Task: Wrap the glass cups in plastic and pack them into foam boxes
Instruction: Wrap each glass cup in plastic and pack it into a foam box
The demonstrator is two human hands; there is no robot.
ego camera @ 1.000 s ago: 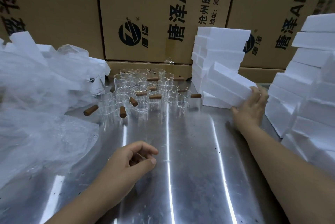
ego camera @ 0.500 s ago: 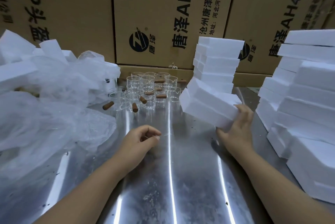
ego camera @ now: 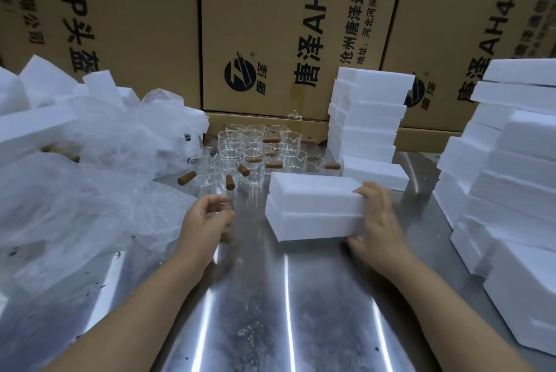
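Note:
My right hand point(ego camera: 379, 222) grips the right end of a white foam box point(ego camera: 313, 206), a closed two-part block held just over the steel table point(ego camera: 270, 311) in the middle. My left hand point(ego camera: 205, 219) hovers left of the box with fingers loosely curled and nothing in it. Behind both hands stand several clear glass cups point(ego camera: 240, 146) with brown wooden handles. A heap of clear plastic wrap point(ego camera: 90, 191) lies at the left.
A stack of foam boxes point(ego camera: 367, 119) rises behind the held box, with one more lying at its foot. Taller foam stacks point(ego camera: 505, 176) fill the right side. Loose foam pieces point(ego camera: 36, 113) top the plastic heap. Cardboard cartons point(ego camera: 285, 25) wall the back.
My right hand has pulled the foam box off the back stack and brought it toward me to the table's middle. My left hand stayed loosely curled, shifting slightly forward.

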